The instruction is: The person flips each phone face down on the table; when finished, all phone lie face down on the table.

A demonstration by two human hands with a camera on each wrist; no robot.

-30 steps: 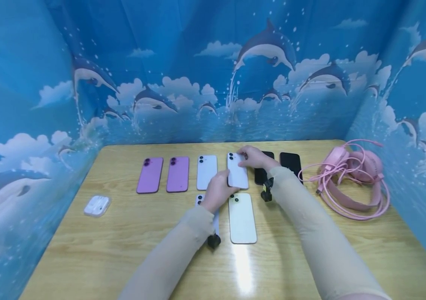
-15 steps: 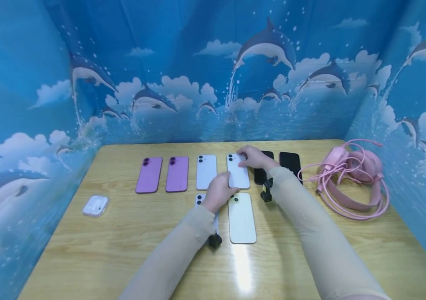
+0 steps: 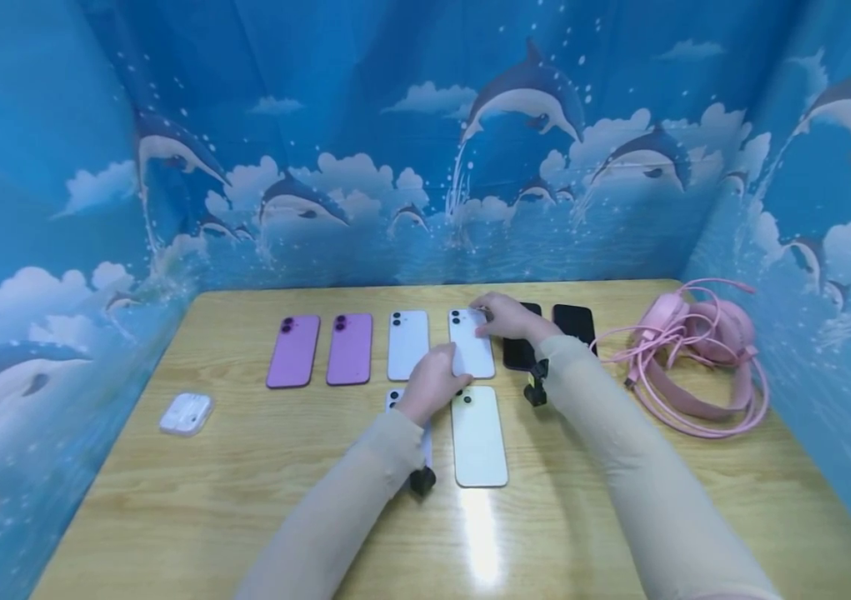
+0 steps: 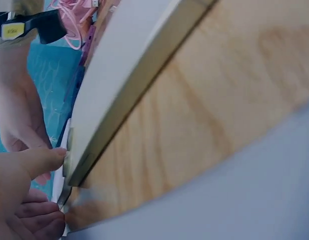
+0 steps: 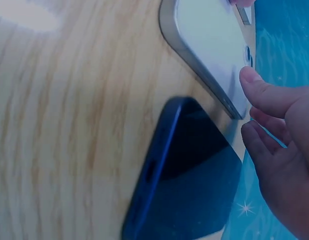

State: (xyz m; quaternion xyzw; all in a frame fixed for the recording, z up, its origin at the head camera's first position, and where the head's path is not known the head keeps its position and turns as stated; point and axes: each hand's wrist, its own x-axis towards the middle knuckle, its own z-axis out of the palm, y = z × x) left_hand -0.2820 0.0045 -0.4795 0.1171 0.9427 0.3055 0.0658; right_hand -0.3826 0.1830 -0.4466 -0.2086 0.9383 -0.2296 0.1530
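Note:
In the head view, a white smartphone (image 3: 473, 354) with two camera lenses lies back-up in the far row. My left hand (image 3: 431, 385) holds its lower left corner, thumb at the bottom edge and fingers along the side. At its upper right corner, my right hand (image 3: 506, 318) grips with thumb and curled fingers. A cream smartphone (image 3: 479, 442) lies just below it, looming large in the left wrist view. My left forearm partly hides a lilac smartphone (image 3: 428, 446). Close to my right hand, a black smartphone (image 5: 199, 185) lies below the white one in the right wrist view.
Left of my hands lie a pale smartphone (image 3: 407, 346) and two purple smartphones (image 3: 350, 350). Another black smartphone (image 3: 573, 323) lies right of my hand, beside pink headphones (image 3: 725, 333) with a tangled cable. Earphones in a clear case (image 3: 187, 414) sit at the left.
The white smartphone has turned slightly and sits straighter between my hands, which have barely moved. The whole head view has shifted a little.

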